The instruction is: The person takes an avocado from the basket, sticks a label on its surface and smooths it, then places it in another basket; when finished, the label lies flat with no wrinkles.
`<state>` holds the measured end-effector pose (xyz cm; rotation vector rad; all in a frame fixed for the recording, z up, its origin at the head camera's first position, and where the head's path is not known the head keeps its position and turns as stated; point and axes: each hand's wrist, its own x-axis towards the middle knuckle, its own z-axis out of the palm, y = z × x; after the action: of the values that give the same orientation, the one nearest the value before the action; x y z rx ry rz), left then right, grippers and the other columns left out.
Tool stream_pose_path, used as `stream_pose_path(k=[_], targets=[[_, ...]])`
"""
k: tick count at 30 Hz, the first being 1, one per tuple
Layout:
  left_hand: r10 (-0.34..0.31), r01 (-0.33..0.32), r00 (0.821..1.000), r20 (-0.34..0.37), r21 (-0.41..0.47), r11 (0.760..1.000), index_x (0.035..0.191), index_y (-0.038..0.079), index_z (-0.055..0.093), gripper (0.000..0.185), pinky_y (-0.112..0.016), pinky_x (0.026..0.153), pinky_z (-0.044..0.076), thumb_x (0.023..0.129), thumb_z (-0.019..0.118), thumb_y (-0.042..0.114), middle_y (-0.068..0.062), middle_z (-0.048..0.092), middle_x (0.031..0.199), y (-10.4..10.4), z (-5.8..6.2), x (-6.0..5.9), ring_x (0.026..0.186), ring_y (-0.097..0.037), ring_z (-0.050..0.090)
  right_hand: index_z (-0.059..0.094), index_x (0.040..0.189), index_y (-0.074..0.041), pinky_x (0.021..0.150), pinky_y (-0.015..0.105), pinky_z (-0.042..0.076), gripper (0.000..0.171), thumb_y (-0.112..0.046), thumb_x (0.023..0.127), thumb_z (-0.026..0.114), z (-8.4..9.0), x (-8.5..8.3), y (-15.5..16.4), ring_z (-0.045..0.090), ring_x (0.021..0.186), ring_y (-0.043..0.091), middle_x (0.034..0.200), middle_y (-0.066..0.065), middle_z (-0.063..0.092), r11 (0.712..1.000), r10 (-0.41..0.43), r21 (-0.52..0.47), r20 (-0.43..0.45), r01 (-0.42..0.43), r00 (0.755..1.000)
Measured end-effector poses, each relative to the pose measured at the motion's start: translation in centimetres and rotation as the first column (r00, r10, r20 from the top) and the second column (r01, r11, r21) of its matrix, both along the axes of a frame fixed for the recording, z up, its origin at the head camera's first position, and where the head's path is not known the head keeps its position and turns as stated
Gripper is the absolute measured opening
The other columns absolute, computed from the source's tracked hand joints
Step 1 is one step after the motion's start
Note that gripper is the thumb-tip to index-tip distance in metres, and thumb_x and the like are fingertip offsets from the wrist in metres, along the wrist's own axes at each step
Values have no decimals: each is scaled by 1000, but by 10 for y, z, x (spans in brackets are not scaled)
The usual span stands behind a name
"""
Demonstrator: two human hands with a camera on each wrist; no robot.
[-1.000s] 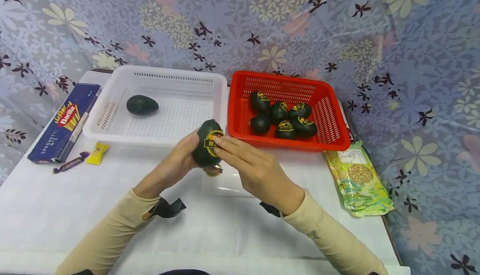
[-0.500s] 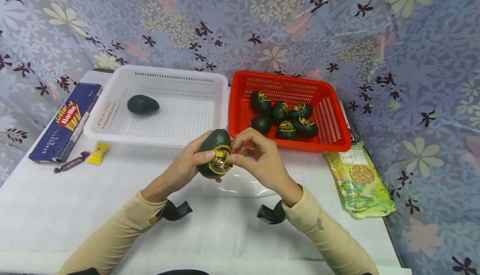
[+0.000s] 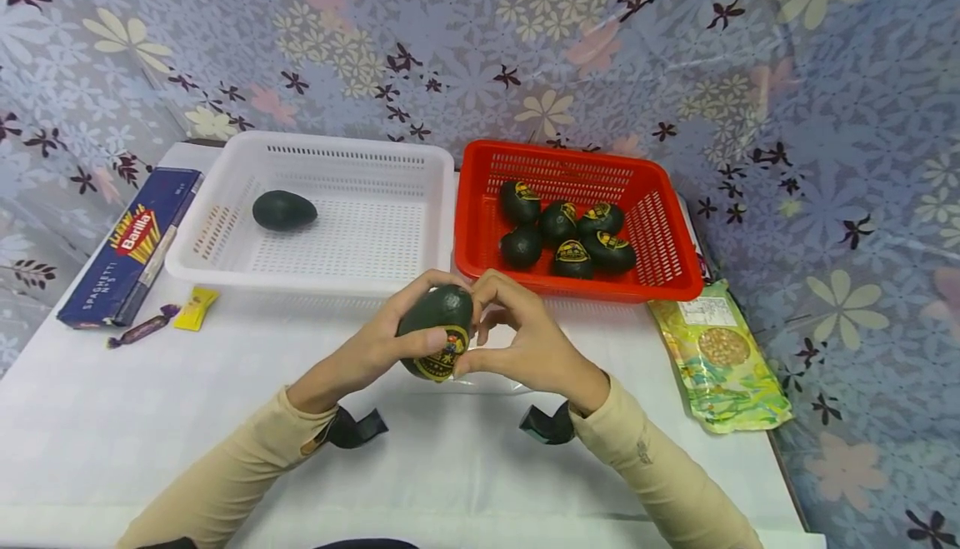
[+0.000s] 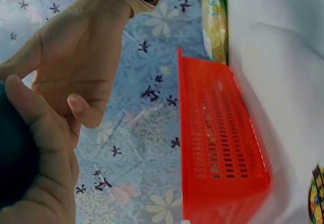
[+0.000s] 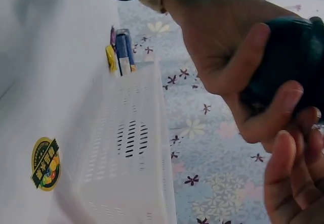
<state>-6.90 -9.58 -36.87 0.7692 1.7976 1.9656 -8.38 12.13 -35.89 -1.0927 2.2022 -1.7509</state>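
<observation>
A dark green avocado (image 3: 442, 307) with a black and yellow sticker (image 3: 446, 353) is held over the table. My left hand (image 3: 367, 357) grips its left side, with the thumb across the front beside the sticker. On the right side, my right hand (image 3: 532, 349) curls its fingers, the thumb tip at the sticker's edge and the fingertips at the fruit's side. The right wrist view shows the left hand's fingers wrapped around the avocado (image 5: 288, 57). A loose round sticker (image 5: 45, 164) lies on the white surface there; in the head view the hands hide it.
A white basket (image 3: 300, 278) with one unlabelled avocado (image 3: 284, 211) stands at back left. Beside it, a red basket (image 3: 577, 286) holds several stickered avocados. A spaghetti box (image 3: 131, 249) and two candies (image 3: 195, 307) lie left, a yellow-green bag (image 3: 720, 357) right.
Both hands have come lower and nearer with the avocado, which has turned. The right hand has gone from lying over the sticker to curled fingers with the thumb at its edge.
</observation>
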Motion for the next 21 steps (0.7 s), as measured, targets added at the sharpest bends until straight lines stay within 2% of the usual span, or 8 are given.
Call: stream_pose_path(k=[5,7,9,11,14,17,21], targets=[[-13,12,996,91,4,1000,139,4,35,53,-40,69,61,98,50,33,-15,55,113,0,0,-1,86,-26,65,59,90,-9,72,29,59,31,-26,81,83,-4,-9,8,59,90,13,95,5,58,999,31,28,4,-31,1000],[21,-24,993,115,23,999,141,4,32,53,-40,70,61,99,48,33,-18,54,116,2,0,-3,88,-26,65,62,92,-7,74,30,59,20,-20,87,77,-5,-13,10,60,88,13,96,7,60,999,12,31,6,-12,1000],[94,-97,990,109,17,995,143,5,30,52,-41,75,61,100,45,31,-21,52,122,5,1,-7,92,-26,65,63,98,-6,78,31,60,14,-17,93,71,-5,-14,11,62,92,14,100,8,62,998,-43,41,12,43,999],[191,-191,980,56,-13,982,145,8,29,50,-43,84,60,103,43,31,-22,49,130,9,2,-12,102,-27,63,62,109,-6,81,33,60,20,-15,94,70,-4,-14,9,63,97,16,107,9,63,991,-122,58,18,121,992],[287,-289,957,-45,-58,956,149,10,26,48,-47,102,51,105,39,27,-19,42,141,16,4,-20,123,-29,54,57,127,-11,90,36,59,49,-18,85,81,-2,-13,4,63,110,18,121,6,63,964,-242,116,3,240,970],[311,-325,939,-147,-82,942,152,11,22,50,-51,111,43,107,38,25,-16,36,149,25,5,-28,135,-30,43,50,140,-14,94,38,58,74,-20,77,88,-1,-15,-2,61,117,19,129,5,63,932,-316,168,-62,322,947],[316,-358,915,-252,-138,924,156,14,18,56,-49,109,46,107,41,25,-15,32,154,36,10,-39,135,-29,44,48,143,-8,93,39,58,76,-19,79,87,3,-29,-4,63,116,22,128,10,65,907,-354,186,-151,379,923]])
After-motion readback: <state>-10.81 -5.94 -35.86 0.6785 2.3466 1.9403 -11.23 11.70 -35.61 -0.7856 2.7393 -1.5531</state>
